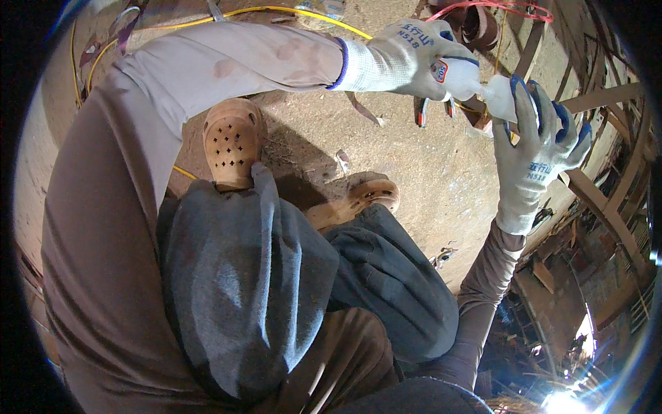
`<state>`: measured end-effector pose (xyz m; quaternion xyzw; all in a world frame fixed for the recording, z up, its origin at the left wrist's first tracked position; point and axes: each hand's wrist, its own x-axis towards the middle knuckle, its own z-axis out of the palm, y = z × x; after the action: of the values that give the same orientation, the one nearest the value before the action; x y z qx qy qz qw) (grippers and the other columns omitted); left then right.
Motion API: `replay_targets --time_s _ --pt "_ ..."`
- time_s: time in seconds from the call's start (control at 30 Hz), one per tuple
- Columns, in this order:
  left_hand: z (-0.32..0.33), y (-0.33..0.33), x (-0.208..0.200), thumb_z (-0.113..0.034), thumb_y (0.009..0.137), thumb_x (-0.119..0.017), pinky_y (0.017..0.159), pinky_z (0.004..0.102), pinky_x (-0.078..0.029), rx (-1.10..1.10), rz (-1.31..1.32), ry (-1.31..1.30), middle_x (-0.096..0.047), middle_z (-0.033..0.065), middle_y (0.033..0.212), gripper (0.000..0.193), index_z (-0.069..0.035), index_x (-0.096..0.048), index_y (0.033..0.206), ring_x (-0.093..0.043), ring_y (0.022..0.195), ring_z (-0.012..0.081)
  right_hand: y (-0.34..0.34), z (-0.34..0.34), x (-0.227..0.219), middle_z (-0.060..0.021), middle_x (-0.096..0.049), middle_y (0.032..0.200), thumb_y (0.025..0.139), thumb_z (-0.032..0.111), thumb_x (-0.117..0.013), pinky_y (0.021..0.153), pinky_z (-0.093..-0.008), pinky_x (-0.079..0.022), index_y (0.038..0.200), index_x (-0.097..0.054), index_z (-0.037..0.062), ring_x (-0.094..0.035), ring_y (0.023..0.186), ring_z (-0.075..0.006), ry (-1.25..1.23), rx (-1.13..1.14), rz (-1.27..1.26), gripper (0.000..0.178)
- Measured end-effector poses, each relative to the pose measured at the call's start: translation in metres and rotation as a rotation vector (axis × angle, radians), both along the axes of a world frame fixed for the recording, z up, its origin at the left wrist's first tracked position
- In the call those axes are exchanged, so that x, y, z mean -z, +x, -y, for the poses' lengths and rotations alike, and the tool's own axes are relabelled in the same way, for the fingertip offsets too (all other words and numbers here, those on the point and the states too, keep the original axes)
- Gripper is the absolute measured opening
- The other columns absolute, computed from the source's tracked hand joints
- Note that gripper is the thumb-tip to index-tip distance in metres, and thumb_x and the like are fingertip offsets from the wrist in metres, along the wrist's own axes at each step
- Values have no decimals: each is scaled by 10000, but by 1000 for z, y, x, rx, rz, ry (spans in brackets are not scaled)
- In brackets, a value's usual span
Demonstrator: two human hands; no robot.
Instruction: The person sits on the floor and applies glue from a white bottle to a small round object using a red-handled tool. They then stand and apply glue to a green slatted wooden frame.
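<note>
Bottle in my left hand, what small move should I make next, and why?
I'd probably keep the left hand steady around the white bottle and use the right hand to line up the white piece with the narrow nozzle, since the nozzle points toward that piece. Whether they touch is hard to tell.

white-and-blue gloves (407,58), brown sleeves (103,228), blue trousers (234,283), tan perforated clogs (233,131)

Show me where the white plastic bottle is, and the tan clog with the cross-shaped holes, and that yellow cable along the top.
White plastic bottle (464,79): head view, on its body.
Tan clog (233,143): head view, on its perforated upper.
Yellow cable (276,8): head view, partway along its arc.
</note>
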<state>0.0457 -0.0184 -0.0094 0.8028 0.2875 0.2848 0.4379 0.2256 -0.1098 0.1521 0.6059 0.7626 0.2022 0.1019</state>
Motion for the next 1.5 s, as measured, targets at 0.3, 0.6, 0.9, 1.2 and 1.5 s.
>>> replay_targets --time_s 0.3,0.6,0.9,1.2,1.5 --pt "-2 3 -4 -368 754 -871 981 410 -527 -16 57 -17 -685 127 1134 561 -161 -723 1254 -662 1090 317 -28 3 -14 167 -619 1324 672 428 -886 1199 -598 -138 1304 -668 467 -488 1262 -181 41 21 454 670" --pt "-4 1 -12 -368 751 -875 1000 407 -521 -4 52 -32 -678 127 1168 577 -178 -717 1273 -642 1142 304 -32 6 -8 178 -659 1259 804 428 -823 1183 -638 -119 1199 -703 489 -481 1266 -169 189 -49 449 417" --pt "-3 7 -10 -350 743 -874 998 398 -522 3 84 -46 -679 135 1186 579 -172 -717 1272 -641 1131 317 -34 11 -7 196 -655 1304 778 415 -847 1174 -640 -115 1235 -687 525 -479 1296 -171 184 -27 489 497" --pt "0 3 -13 -341 726 -892 965 406 -532 -3 100 -54 -689 133 1150 578 -163 -725 1251 -651 1103 313 -35 15 -10 214 -646 1323 747 436 -861 1170 -632 -123 1223 -694 524 -479 1294 -162 180 -24 453 512" --pt "2 1 -5 -338 728 -892 955 404 -536 -10 124 -13 -687 124 1141 567 -159 -727 1241 -664 1062 320 -32 11 -8 198 -641 1312 752 438 -863 1196 -613 -108 1239 -681 514 -488 1276 -156 165 -55 436 525"
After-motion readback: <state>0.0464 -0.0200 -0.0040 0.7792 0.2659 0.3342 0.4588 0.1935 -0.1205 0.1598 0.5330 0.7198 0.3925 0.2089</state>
